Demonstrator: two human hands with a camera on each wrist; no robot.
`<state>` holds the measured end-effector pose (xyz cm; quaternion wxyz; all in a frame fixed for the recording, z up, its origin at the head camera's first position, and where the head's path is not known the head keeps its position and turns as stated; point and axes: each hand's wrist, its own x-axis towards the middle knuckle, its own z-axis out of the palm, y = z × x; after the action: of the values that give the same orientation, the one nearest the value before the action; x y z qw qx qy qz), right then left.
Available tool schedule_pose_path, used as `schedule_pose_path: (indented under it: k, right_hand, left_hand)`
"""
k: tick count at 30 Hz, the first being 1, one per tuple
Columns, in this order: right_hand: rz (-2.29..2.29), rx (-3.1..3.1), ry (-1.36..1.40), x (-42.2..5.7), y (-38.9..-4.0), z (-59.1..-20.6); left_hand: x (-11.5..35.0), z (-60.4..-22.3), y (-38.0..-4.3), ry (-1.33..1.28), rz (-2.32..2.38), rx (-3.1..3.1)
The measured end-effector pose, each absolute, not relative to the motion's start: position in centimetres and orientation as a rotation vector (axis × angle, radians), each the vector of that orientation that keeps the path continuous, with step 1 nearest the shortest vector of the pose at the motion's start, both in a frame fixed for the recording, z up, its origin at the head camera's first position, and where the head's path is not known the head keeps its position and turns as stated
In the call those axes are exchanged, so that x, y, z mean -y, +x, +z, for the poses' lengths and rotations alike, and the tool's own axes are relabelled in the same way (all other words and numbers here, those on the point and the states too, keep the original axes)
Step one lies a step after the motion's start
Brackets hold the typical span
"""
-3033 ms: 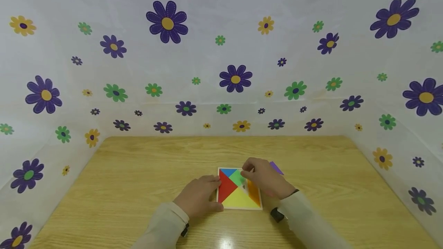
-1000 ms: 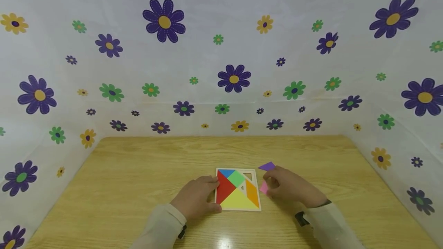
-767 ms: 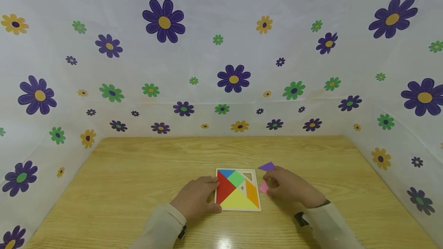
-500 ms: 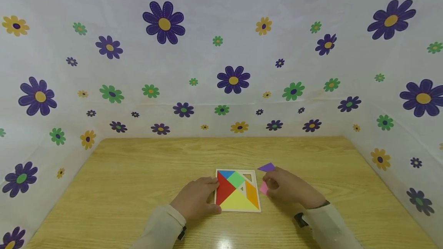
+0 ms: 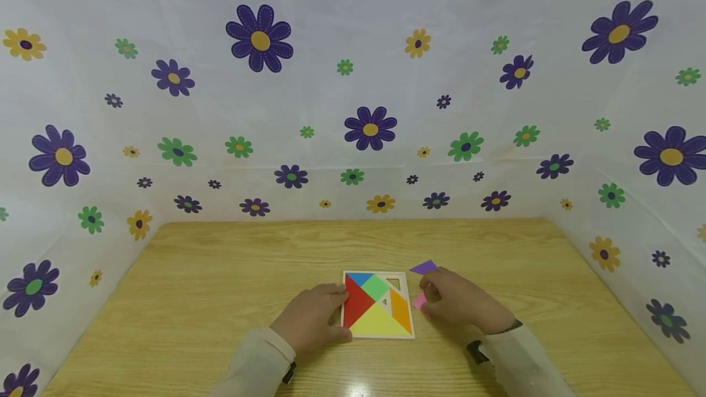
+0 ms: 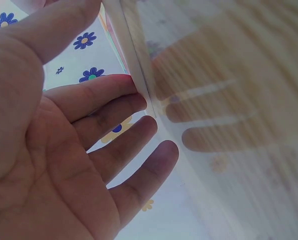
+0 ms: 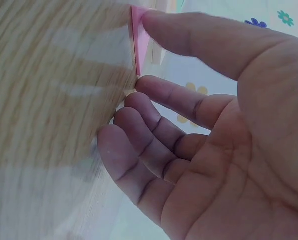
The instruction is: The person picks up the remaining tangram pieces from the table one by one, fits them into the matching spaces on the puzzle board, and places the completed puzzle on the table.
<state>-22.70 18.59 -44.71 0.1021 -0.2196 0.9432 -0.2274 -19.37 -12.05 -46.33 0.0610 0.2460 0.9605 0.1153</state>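
Note:
A tangram puzzle in a thin square wooden tray (image 5: 380, 337) lies on the table; red, blue, green, yellow and orange pieces are set in it. Two recesses, at its upper right and near its centre, show bare wood. My left hand (image 5: 309, 318) rests against the tray's left edge, fingers fairly straight, thumb at the lower corner. Right of the tray, my right hand (image 5: 466, 302) holds a pink triangle piece (image 7: 140, 35) at the tabletop between thumb and index finger, the other fingers bent onto the table. A purple tangram piece (image 5: 423, 267) lies just beyond the right fingertips, partly covered.
The wood-grain table (image 5: 220, 274) extends around the puzzle on all sides. A white flower-print sheet (image 5: 320, 97) rises behind the table and along both sides. Each wrist carries a dark strap below a pale sleeve.
Three seconds ago my right hand was over the tray's upper right; it has since moved right to the pink piece. Over the last second it has stayed there. The left hand keeps its place.

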Motion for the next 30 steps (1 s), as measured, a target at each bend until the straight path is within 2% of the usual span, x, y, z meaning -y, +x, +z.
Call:
schedule_pose_path:
  k: [30]
  right_hand:
    - [-0.720, -2.736, -0.758, -18.4, -22.7, -44.7]
  left_hand:
    - [11.8, -45.4, -18.9, 0.742, 0.352, -2.900]
